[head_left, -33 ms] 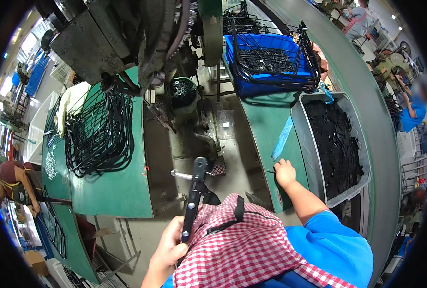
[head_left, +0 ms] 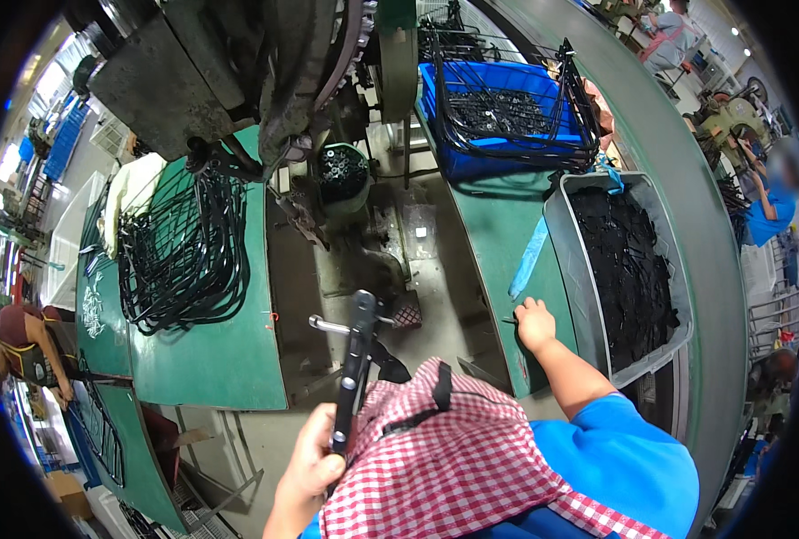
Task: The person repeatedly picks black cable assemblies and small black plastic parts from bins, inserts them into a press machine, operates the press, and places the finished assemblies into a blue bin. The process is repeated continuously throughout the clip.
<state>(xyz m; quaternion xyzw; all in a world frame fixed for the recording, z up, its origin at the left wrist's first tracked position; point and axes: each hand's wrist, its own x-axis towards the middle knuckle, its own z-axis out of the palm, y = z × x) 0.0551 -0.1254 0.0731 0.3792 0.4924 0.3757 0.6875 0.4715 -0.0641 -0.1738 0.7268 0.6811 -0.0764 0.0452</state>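
Observation:
My left hand [head_left: 308, 463] is closed round the lower end of a black metal bracket [head_left: 354, 368] with round holes or rivets along it. The bracket stands nearly upright in front of my checked apron. A silver pin [head_left: 329, 324] sticks out sideways near its top, and a dark curved piece [head_left: 388, 363] juts out on the right. Over on the right-hand green table [head_left: 498, 216], my right hand [head_left: 536, 325] rests with its fingers curled down by the near end of a blue strip [head_left: 530, 256]. A small dark rod [head_left: 510, 321] pokes out at its fingertips; the rest is hidden.
A grey bin [head_left: 582, 296] of flat black parts stands right of my right hand. Behind it, wire frames lie over a blue crate [head_left: 489, 153]. A heavy machine [head_left: 184, 81] rises ahead. More black wire frames [head_left: 188, 260] lie on the left table. Other people work at both sides.
The bracket in my left hand has shifted slightly left, along with the hand. My right hand has hardly moved.

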